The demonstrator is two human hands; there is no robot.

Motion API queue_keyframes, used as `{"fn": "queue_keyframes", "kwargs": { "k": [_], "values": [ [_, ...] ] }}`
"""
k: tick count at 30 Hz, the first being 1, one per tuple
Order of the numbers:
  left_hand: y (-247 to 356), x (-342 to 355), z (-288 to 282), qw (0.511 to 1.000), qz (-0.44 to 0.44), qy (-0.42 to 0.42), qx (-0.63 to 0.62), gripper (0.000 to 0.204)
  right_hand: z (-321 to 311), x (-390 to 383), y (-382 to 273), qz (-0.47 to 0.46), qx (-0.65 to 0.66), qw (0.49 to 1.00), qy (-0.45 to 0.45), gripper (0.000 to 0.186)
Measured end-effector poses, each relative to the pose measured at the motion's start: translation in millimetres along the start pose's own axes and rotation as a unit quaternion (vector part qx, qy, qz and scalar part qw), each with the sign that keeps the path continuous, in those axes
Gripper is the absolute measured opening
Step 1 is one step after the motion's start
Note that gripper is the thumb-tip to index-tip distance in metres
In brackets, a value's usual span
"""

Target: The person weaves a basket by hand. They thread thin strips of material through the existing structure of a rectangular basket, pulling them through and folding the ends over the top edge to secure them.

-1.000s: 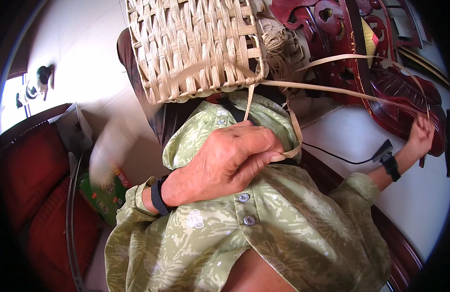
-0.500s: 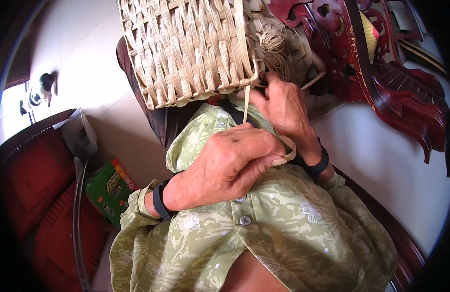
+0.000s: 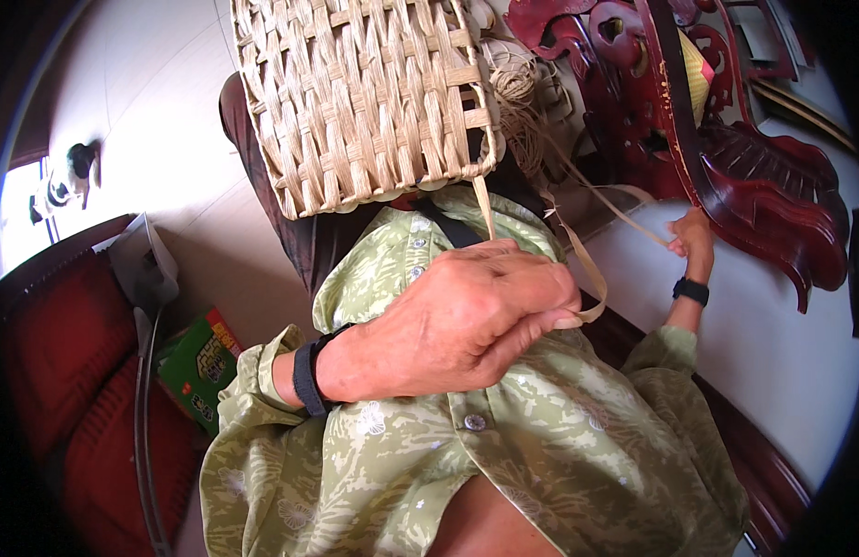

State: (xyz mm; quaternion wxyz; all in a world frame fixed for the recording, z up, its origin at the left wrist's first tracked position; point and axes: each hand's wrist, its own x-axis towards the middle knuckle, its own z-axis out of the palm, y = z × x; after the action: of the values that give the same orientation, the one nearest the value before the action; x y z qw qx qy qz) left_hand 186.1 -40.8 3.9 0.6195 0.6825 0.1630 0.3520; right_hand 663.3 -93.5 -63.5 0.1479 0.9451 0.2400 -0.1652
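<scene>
The right hand (image 3: 694,239) is now stretching away from the woven basket's (image 3: 364,107) near corner toward the carved red furniture (image 3: 764,204), its narrow grip seemingly pinching a pale strip (image 3: 624,216). The left hand (image 3: 467,316) is keeping its grip closed on a taut strip (image 3: 484,206) running from that corner. The basket is sitting in front of the shirt (image 3: 541,446).

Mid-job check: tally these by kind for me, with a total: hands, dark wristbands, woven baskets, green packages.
Left hand and right hand: 2
Dark wristbands: 2
Woven basket: 1
Green package: 1
Total: 6
</scene>
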Motion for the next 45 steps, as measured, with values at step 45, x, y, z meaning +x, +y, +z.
{"fn": "queue_keyframes", "kwargs": {
  "k": [45],
  "values": [
    [-60, 14, -32, 0.917, -0.115, 0.217, 0.315, 0.010, 12, -185, -207, -0.332, 0.471, 0.645, -0.502, 0.030]
  ]
}}
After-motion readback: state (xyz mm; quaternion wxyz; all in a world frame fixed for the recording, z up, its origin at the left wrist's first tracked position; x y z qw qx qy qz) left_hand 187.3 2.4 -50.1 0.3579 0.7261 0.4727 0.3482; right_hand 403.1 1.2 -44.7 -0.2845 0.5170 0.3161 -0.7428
